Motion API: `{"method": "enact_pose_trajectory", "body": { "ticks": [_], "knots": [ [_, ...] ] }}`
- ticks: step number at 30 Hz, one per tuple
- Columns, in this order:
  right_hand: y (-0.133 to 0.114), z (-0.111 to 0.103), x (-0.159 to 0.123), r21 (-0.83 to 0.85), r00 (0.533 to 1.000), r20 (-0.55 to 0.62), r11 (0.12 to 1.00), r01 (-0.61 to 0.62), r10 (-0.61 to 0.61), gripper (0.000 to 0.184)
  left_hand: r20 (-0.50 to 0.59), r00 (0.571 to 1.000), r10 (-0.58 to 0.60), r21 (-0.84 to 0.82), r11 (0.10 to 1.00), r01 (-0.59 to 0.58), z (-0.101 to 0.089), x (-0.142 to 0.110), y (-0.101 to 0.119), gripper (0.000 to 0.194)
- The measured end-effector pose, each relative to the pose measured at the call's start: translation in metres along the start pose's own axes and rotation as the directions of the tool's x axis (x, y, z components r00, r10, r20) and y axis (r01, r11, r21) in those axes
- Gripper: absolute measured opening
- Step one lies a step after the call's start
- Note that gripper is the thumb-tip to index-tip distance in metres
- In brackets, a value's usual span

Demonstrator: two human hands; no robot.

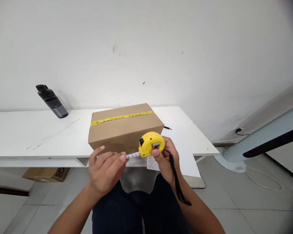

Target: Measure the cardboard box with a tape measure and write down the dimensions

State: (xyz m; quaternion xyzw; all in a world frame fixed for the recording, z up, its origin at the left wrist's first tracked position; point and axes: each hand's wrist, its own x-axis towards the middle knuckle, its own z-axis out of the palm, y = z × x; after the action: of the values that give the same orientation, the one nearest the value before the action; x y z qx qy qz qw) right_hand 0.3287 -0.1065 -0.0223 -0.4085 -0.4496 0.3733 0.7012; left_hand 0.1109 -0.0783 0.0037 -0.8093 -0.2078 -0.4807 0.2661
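My right hand (167, 161) grips a yellow tape measure (150, 144), whose black wrist strap (177, 182) hangs down over my forearm. A short length of white measuring blade (133, 155) runs out of its left side. Pinched between the thumb and fingers of my left hand (106, 169) is the end of that blade. Just behind both hands a brown cardboard box (127, 126) sits on the white table (73, 139), sealed along its top with yellow printed tape (122, 117). The tape measure covers part of the box's front right side.
A black and grey bottle (52, 100) stands at the back left. Right of the box lie a pen (168, 128) and white paper (183, 159). Below the table, another carton (46, 174) rests on the left. A pale column-shaped appliance (263, 139) stands on the floor at right.
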Motion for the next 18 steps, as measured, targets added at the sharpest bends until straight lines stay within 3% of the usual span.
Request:
{"method": "enact_pose_trajectory", "body": {
  "ticks": [3, 6, 9, 11, 13, 14, 15, 17, 18],
  "knots": [
    [0.006, 0.003, -0.012, 0.001, 0.996, 0.059, 0.997, -0.071, 0.071, 0.055, 0.009, 1.000, 0.009, -0.065, 0.998, -0.008, 0.017, 0.003, 0.019, 0.027],
    [0.017, -0.002, -0.024, 0.035, 0.990, 0.052, 0.991, -0.130, 0.128, 0.054, 0.017, 0.999, -0.043, -0.090, 0.995, 0.044, 0.026, -0.008, 0.023, 0.032],
    [0.030, -0.010, -0.032, 0.047, 0.982, 0.027, 0.981, -0.190, 0.189, 0.056, 0.036, 0.998, -0.058, -0.068, 0.996, 0.061, 0.026, -0.031, 0.017, 0.051],
    [0.040, -0.018, -0.032, 0.062, 0.972, -0.020, 0.971, -0.231, 0.232, 0.067, 0.039, 0.996, -0.079, -0.006, 0.997, 0.080, 0.020, -0.052, 0.009, 0.059],
    [0.049, -0.027, -0.029, 0.079, 0.960, -0.088, 0.963, -0.258, 0.264, 0.083, 0.001, 0.975, -0.221, 0.066, 0.973, 0.220, 0.012, -0.076, -0.002, 0.061],
    [0.053, -0.032, -0.026, 0.087, 0.954, -0.118, 0.960, -0.267, 0.276, 0.088, -0.028, 0.936, -0.350, 0.079, 0.933, 0.351, 0.008, -0.088, -0.009, 0.061],
    [0.057, -0.036, -0.023, 0.096, 0.948, -0.135, 0.956, -0.277, 0.288, 0.090, -0.043, 0.866, -0.499, 0.060, 0.864, 0.501, 0.005, -0.100, -0.016, 0.060],
    [0.062, -0.045, -0.015, 0.130, 0.939, -0.131, 0.944, -0.302, 0.319, 0.079, 0.021, 0.661, -0.750, -0.035, 0.660, 0.750, 0.004, -0.119, -0.029, 0.058],
    [0.063, -0.049, -0.011, 0.155, 0.934, -0.103, 0.933, -0.324, 0.341, 0.068, 0.098, 0.572, -0.814, -0.077, 0.567, 0.820, 0.006, -0.127, -0.033, 0.058]
  ]
}}
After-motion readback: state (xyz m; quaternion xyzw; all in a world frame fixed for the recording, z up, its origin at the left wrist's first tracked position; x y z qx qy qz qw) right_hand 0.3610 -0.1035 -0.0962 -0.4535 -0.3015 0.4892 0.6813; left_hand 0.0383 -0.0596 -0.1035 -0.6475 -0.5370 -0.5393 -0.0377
